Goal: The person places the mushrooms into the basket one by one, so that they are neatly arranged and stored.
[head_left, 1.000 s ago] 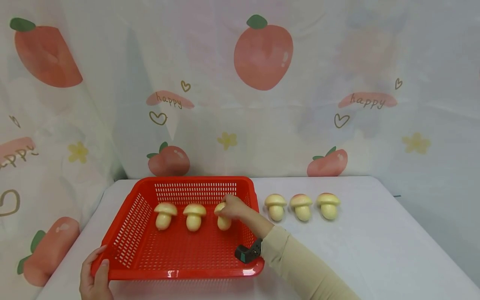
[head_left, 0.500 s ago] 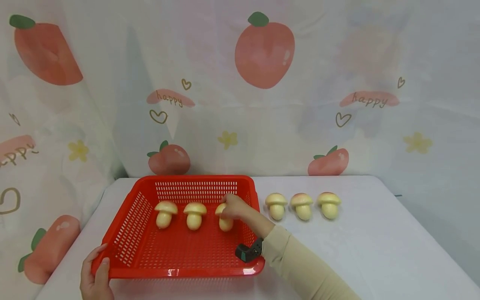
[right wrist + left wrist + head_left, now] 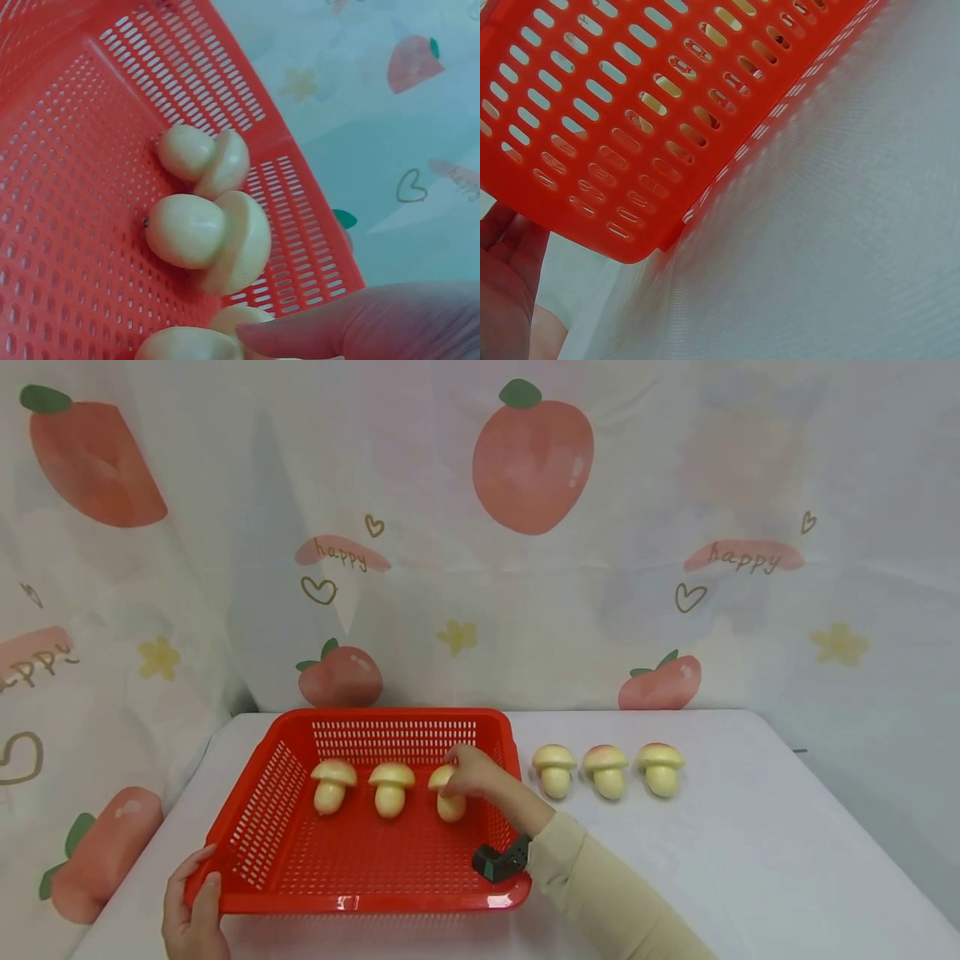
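While the left hand (image 3: 193,910) grips the red basket (image 3: 397,903) at its eight o'clock corner, thumb over the rim, the right hand (image 3: 474,772) pinches a mushroom (image 3: 452,809) inside, at two o'clock from the basket's centre. Count inside: three, with a second mushroom (image 3: 391,795) at one o'clock and a third mushroom (image 3: 330,795) at eleven, neither touched by a hand. Count outside: three; a fourth mushroom (image 3: 556,779), a fifth mushroom (image 3: 610,780) and a sixth mushroom (image 3: 662,777) lie in a row on the white surface (image 3: 750,843), just short of three o'clock from the basket. Judged by this tally, the work appears about half complete. The held piece is not yet released; its contact with the basket floor cannot be confirmed.
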